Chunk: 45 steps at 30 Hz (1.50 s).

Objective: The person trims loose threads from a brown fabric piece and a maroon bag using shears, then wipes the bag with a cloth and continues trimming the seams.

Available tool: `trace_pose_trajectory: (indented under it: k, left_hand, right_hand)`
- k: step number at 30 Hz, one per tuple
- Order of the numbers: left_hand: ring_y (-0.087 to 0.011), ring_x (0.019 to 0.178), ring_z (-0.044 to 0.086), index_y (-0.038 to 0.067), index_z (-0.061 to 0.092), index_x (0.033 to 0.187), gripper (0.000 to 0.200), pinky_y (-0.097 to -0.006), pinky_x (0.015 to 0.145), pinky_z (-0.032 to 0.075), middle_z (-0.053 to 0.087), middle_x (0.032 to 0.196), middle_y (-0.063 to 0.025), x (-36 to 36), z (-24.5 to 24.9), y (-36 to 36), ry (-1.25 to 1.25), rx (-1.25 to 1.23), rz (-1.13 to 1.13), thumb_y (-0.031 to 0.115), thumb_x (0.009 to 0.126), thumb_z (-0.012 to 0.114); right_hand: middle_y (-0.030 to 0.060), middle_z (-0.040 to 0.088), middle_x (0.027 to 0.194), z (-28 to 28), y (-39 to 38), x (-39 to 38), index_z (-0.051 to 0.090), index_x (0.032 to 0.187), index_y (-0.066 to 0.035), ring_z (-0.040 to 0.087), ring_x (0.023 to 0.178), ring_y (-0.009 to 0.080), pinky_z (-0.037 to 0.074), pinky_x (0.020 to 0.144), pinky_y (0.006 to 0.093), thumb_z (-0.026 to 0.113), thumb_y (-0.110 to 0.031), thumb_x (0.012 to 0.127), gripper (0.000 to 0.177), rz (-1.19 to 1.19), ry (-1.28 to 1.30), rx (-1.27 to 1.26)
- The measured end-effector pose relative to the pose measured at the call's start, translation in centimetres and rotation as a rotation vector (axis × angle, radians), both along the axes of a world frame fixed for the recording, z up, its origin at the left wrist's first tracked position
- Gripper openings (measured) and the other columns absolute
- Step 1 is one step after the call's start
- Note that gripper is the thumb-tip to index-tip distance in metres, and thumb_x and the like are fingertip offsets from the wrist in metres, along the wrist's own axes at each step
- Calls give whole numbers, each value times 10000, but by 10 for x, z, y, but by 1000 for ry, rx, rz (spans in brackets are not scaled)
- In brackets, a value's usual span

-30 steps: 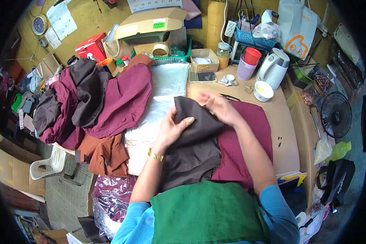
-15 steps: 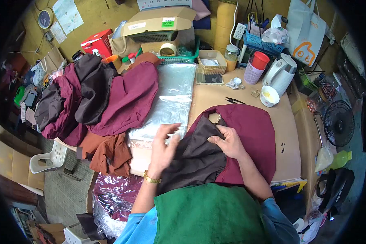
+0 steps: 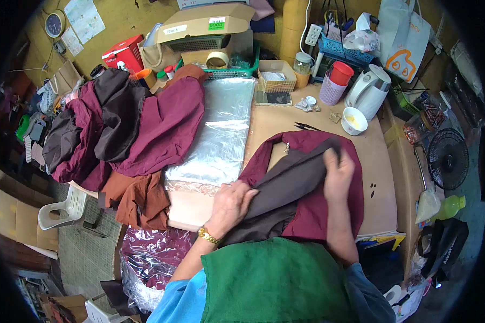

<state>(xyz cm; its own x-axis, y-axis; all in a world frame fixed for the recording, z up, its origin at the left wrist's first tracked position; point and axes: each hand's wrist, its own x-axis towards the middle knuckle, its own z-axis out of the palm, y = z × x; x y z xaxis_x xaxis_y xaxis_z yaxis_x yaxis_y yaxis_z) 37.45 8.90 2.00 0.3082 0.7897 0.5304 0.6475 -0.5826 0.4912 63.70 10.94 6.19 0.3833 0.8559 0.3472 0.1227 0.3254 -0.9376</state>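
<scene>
A maroon garment [image 3: 328, 215] with a dark brown lining [image 3: 285, 185] lies on the table in front of me. My right hand [image 3: 338, 173] is closed on the upper right end of the brown cloth and holds it raised, the fingers slightly blurred. At the garment's left edge, my left hand [image 3: 233, 205] grips the fabric, with some fingertips hidden behind the cloth. A small metallic zipper part [image 3: 287, 146] shows near the top of the opening.
Stacked clear plastic bags [image 3: 221, 129] lie left of the garment, beside a pile of maroon and brown garments [image 3: 161, 124]. Black thread snips [image 3: 307, 127], a white bowl [image 3: 354, 121] and an electric kettle [image 3: 367, 91] stand or lie beyond it. A green apron [image 3: 275, 280] covers my front.
My left hand has come down onto the garment's left edge from above the table. My right hand has swung right and up, drawing the brown cloth into a stretched fold.
</scene>
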Motion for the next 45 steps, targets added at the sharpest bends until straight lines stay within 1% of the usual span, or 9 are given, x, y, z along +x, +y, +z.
trace_pose_trajectory:
  k: [3, 7, 11, 16, 20, 23, 34, 40, 45]
  left_hand:
    - [-374, 630, 591, 19, 603, 760, 216, -448, 582, 456, 597, 707, -184, -30, -14, -13, -73, -102, 142, 141, 930, 652]
    - [-371, 567, 579, 32, 591, 755, 279, -430, 555, 462, 571, 635, -202, -69, -31, -26, -87, -257, 312, 194, 980, 613]
    - [-207, 500, 362, 1, 496, 713, 438, -385, 496, 359, 382, 564, -148, -106, -45, -31, -210, -345, 531, 288, 1041, 538]
    - [-147, 502, 399, -8, 565, 725, 448, -354, 498, 369, 451, 542, -97, -124, -59, -29, -303, -332, 623, 330, 1018, 582]
    - [-52, 569, 451, -16, 711, 875, 259, -267, 537, 398, 584, 620, 4, -143, -55, -36, -379, -582, 276, 239, 926, 719]
    - [-48, 609, 482, -10, 698, 844, 164, -246, 559, 408, 595, 663, 28, -152, -36, -41, -363, -734, 83, 135, 875, 769]
    - [-44, 790, 555, 5, 672, 987, 124, -193, 728, 447, 644, 882, 20, -151, -53, -45, -878, -659, 190, 50, 890, 735]
    - [-36, 739, 529, -8, 697, 985, 140, -182, 685, 418, 619, 834, 33, -162, -60, -44, -726, -695, 165, 57, 876, 754]
    - [-21, 676, 485, 22, 658, 823, 131, -188, 617, 387, 587, 755, 60, -154, -57, -43, -685, -707, 189, 80, 882, 759]
  right_hand:
    - [-1, 667, 962, -12, 17, 50, 673, 1075, 13, 573, 865, 78, 467, 796, 248, 623, -192, 1004, 222, -32, 318, 66]
    - [-13, 648, 932, -34, 18, 69, 683, 1062, 2, 553, 836, 69, 458, 768, 244, 628, -189, 1002, 208, -82, 181, 57]
    - [-28, 634, 887, -58, 18, 63, 692, 1031, -4, 535, 796, 63, 459, 745, 248, 631, -185, 997, 195, -144, 157, -62]
    - [-32, 603, 832, -118, 23, 57, 677, 1014, 12, 509, 765, 76, 445, 745, 270, 611, -157, 980, 184, -154, -25, -274]
    - [-11, 633, 920, -112, 20, 61, 658, 1080, -1, 550, 798, 89, 456, 777, 259, 611, -105, 967, 160, -156, -150, -242]
    - [22, 660, 1020, -112, 16, 71, 636, 1130, -13, 604, 876, 102, 487, 821, 261, 636, -66, 949, 189, 76, 168, -176]
    - [67, 695, 1018, -102, 12, 84, 634, 1083, -52, 679, 941, 170, 558, 880, 325, 684, -32, 905, 186, 408, 633, -33]
    - [32, 699, 918, -106, 15, 91, 635, 932, -89, 681, 854, 150, 565, 836, 319, 646, -72, 952, 28, 293, 724, -14]
    - [28, 681, 877, -112, 22, 90, 631, 882, -82, 642, 777, 127, 533, 743, 284, 613, -158, 997, 140, 114, 626, -51]
